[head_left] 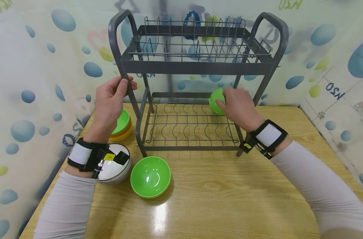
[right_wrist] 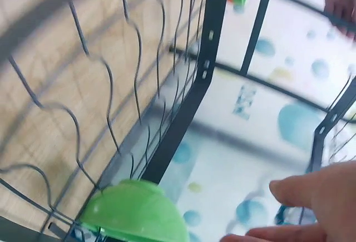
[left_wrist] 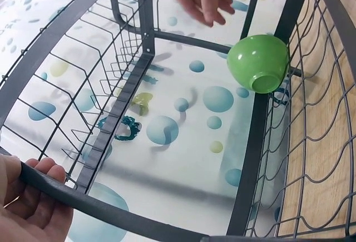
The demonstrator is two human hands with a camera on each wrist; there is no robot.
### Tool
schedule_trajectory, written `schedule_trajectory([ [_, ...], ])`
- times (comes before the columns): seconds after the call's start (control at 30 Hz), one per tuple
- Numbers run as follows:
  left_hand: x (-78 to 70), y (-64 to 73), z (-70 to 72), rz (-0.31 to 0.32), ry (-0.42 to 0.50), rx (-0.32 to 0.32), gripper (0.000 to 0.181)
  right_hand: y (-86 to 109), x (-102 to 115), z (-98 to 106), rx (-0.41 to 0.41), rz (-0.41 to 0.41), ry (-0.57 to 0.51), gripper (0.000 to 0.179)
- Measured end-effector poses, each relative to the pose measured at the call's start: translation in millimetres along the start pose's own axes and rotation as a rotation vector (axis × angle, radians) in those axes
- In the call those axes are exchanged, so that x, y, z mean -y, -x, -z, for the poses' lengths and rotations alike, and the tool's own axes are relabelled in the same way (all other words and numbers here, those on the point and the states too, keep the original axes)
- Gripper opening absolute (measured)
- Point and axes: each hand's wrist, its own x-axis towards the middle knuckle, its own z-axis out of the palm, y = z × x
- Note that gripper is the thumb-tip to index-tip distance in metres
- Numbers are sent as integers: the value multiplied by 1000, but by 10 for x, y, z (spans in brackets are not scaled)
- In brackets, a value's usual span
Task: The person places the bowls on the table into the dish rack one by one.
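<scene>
A dark grey two-tier dish rack (head_left: 199, 68) stands on the table. My left hand (head_left: 109, 99) holds its left upright, thumb in front and fingers curled behind, just below the top tier. On the right end of the lower wire shelf, a small green bowl (head_left: 216, 100) rests tipped on its side, its foot showing in the left wrist view (left_wrist: 266, 82). My right hand (head_left: 239, 108) is beside that bowl between the tiers. Both wrist views show a gap between the bowl and the loosely bent fingers of this hand.
Another green bowl (head_left: 150, 177) sits before the rack's front left foot, seemingly stacked on one more. White dark-rimmed bowls (head_left: 115, 166) are stacked left of it. Behind them is a stack of green, orange and yellow bowls (head_left: 121, 122). A patterned wall covering (head_left: 319, 63) stands behind.
</scene>
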Motion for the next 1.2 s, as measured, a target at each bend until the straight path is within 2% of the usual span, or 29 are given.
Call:
schedule_trajectory([
  [0.07, -3, -5, -11, -1, 1, 2, 35, 142, 25, 28, 36, 29, 8, 29],
  [0.17, -8, -12, -25, -6, -5, -1, 34, 352, 45, 15, 94, 82, 17, 34],
  [0.3, -12, -16, -41, -5, -18, -3, 34, 614, 19, -90, 160, 130, 6, 36],
  [0.4, -14, -16, -49, -2, -11, -2, 34, 782, -31, -188, 197, 135, -3, 35],
  [0.53, -20, -11, -56, 3, 17, -11, 35, 937, -86, -280, 225, 143, -21, 36],
  [0.73, -45, 16, -68, 24, 28, -23, 36, 1045, -116, -373, 220, 166, 3, 31],
  [0.87, -52, 62, -59, 21, -86, -1, 40, 1070, -116, -422, 201, 183, 1, 13],
  [0.93, -45, 111, -44, 10, -204, 6, 44, 1078, -116, -445, 184, 188, 5, 7],
  [1.03, -47, 230, -10, -13, -357, -10, 50, 1089, -120, -480, 159, 196, 15, 9],
  [1.13, -82, 399, 28, -96, -457, -25, 49, 1098, -121, -506, 151, 214, 28, 7],
  [1.2, -120, 525, 43, -199, -505, 5, 42, 1101, -121, -515, 145, 229, 28, 6],
])
